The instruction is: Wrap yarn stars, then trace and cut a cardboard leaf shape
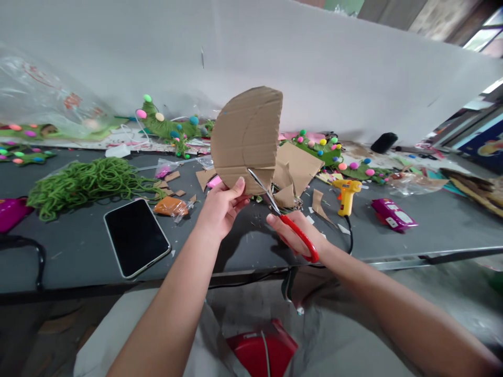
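Observation:
A rounded piece of cardboard (pixel 245 131) with a curved line on it is held up over the table. My left hand (pixel 223 209) grips its lower edge between thumb and fingers. In my right hand (pixel 293 233) are red-handled scissors (pixel 298 235), their blades meeting the cardboard near its lower right part. A cut line runs at the blades toward the right edge. Behind the cardboard lie loose cardboard scraps (pixel 301 162), partly hidden.
Left on the grey table (pixel 78 251) are green yarn (pixel 94 180), a phone (pixel 135 235) and an orange packet (pixel 172 206). A yellow glue gun (pixel 346 196) and a purple packet (pixel 393 214) lie right. Green pieces with pom-poms (pixel 168 125) line the back, before a white wall (pixel 346 73).

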Demonstrator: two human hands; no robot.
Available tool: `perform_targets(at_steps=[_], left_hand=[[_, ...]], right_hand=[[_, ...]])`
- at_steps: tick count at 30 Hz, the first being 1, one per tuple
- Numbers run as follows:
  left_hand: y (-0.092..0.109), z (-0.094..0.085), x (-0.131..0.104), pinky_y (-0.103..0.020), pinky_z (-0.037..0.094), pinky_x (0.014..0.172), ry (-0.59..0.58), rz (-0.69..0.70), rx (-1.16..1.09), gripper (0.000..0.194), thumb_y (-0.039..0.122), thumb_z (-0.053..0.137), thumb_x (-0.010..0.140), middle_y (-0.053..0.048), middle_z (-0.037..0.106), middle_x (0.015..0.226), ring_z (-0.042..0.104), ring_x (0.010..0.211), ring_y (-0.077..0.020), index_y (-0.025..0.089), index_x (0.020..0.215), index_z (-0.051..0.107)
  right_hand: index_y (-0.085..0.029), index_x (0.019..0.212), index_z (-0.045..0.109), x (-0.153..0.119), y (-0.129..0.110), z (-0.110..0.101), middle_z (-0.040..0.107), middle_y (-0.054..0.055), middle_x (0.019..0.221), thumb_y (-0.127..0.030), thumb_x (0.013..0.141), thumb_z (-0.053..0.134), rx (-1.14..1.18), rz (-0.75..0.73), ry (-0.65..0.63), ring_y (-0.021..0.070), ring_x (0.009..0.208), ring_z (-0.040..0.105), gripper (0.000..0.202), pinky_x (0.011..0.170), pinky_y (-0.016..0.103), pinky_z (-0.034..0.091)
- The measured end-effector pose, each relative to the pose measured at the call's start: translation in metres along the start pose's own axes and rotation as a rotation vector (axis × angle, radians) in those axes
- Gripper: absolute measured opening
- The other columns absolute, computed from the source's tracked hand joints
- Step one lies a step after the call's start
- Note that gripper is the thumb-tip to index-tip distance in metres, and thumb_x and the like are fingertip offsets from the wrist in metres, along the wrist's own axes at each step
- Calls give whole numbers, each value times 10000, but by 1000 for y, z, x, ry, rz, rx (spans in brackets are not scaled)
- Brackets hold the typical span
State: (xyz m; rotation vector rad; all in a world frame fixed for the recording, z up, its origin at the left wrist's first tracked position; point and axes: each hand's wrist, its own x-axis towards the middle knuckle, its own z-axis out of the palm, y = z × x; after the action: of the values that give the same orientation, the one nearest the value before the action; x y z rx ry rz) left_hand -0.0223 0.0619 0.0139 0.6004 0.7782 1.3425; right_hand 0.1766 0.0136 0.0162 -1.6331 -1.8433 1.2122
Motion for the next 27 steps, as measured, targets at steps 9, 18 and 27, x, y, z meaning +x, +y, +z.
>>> perform_targets(at_steps=[9, 18, 27], left_hand=[[3, -1, -3, -192, 523, 584, -12, -13, -19, 289, 269, 927, 687, -3, 773, 855, 683, 655, -105, 195, 888, 734], [3, -1, -3, -193, 535, 596, 25, -5, -55, 324, 256, 927, 686, 8, 773, 877, 684, 651, -94, 207, 924, 713], [9, 0, -6, -154, 537, 558, 19, -26, -60, 193, 234, 860, 773, 6, 755, 822, 687, 636, -84, 191, 895, 717]], right_hand=[[-190, 575, 424, 2, 5, -5, 383, -43, 463, -809, 900, 454, 31, -71, -55, 80, 394, 413, 699, 403, 214, 289], [-214, 535, 349, 0, -1, 1, 365, -37, 426, -872, 830, 473, -6, 0, 21, 80, 370, 362, 731, 377, 240, 241], [-187, 605, 526, 11, 9, -14, 550, 2, 519, -783, 827, 613, 263, -23, 89, 127, 438, 536, 642, 437, 256, 394]])
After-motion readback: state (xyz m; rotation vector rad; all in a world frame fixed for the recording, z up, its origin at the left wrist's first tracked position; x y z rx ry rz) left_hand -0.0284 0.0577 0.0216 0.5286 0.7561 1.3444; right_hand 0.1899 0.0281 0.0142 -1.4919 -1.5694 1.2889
